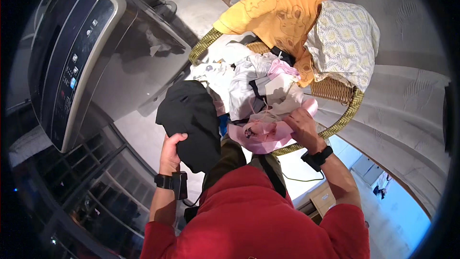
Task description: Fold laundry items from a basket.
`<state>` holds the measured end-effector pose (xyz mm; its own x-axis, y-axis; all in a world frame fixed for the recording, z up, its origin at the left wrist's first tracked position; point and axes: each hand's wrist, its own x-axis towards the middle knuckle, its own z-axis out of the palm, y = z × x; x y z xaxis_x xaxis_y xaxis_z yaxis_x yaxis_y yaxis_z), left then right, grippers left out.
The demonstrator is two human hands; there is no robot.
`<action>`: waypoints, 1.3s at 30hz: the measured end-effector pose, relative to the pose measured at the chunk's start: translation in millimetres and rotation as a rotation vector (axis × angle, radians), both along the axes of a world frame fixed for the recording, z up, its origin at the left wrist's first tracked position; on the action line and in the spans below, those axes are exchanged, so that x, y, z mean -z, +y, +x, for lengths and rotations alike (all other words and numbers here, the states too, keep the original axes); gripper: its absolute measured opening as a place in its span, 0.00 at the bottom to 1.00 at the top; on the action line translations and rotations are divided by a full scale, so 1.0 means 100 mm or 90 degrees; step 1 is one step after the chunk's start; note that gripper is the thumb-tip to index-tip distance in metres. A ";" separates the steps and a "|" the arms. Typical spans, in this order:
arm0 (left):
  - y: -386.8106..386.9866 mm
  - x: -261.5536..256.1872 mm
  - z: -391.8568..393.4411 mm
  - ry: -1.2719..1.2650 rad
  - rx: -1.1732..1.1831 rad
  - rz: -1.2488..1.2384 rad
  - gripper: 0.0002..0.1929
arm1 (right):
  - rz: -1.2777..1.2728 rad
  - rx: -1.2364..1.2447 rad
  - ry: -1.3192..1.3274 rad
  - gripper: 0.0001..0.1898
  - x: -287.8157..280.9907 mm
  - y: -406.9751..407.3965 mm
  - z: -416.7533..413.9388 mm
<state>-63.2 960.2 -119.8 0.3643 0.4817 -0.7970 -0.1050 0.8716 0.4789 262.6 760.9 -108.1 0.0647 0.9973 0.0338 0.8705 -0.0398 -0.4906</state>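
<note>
A folded-looking black garment [194, 118] is in my left hand [172, 151], thumb on top, to the left of the basket's pile. My right hand [304, 126] is on a sheer pink garment [264, 133] at the near rim of a woven wicker basket [343, 118]; its fingers are bent over the cloth. White and grey clothes [248, 75] fill the basket's middle, with a small pink cloth [284, 69] among them. An orange cloth with animal outlines [276, 14] and a patterned pale cloth [345, 39] drape over the far rim.
A washing machine [107, 54] with a control panel stands at the left. Grey curtains [402, 90] hang behind and right of the basket. A dark window with a grid [104, 183] is at lower left. A wooden drawer unit [321, 196] stands at lower right.
</note>
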 end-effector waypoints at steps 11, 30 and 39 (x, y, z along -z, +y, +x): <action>-0.20 -0.07 -0.19 0.047 0.004 -0.008 0.25 | -0.128 -0.154 -0.199 0.11 0.39 1.09 0.15; 0.31 -0.30 0.80 0.014 0.235 0.141 0.28 | -0.035 -0.001 0.036 0.15 -0.08 -0.29 0.25; 0.82 1.36 1.86 0.198 0.542 0.287 0.33 | 0.025 -0.044 0.021 0.09 -0.53 -0.46 0.15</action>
